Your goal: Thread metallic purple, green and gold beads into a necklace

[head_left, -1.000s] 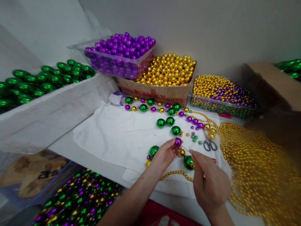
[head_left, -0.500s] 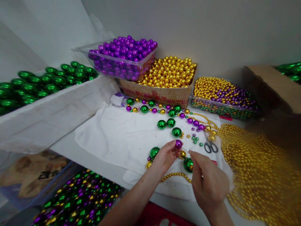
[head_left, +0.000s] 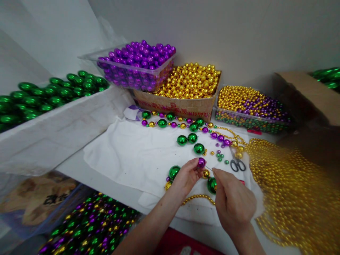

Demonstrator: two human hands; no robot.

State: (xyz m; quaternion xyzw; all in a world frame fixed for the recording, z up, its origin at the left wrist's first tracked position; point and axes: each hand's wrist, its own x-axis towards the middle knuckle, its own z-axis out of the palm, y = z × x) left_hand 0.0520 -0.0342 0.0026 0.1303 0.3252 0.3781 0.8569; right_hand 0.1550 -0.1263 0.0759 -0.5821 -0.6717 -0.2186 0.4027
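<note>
Between the thumb and fingers of my left hand [head_left: 190, 177] is a shiny purple bead [head_left: 201, 162]. My right hand [head_left: 235, 198] pinches a thin, needle-like strand [head_left: 208, 168] whose far end meets the bead; whether it enters the hole cannot be seen. Beneath and around my hands lie a gold bead [head_left: 206, 173], a large green bead [head_left: 211, 185] partly covered by my right hand, and another green bead [head_left: 174, 172] beside my left wrist. A short gold bead chain [head_left: 198, 198] runs between my forearms. Loose green beads [head_left: 199, 148] rest beyond my fingers on the white cloth [head_left: 119, 152].
Black-handled scissors [head_left: 238, 165] lie right of my hands, near a heap of gold bead strands [head_left: 287, 191]. Behind stand a tub of purple beads [head_left: 138, 67], a carton of gold beads [head_left: 175, 106] and a tub of small mixed beads [head_left: 252, 118]. A white box [head_left: 58, 131] holds green beads.
My right hand has shifted slightly left, closer to the purple bead, so less of the strand shows. My left hand keeps the bead in place.
</note>
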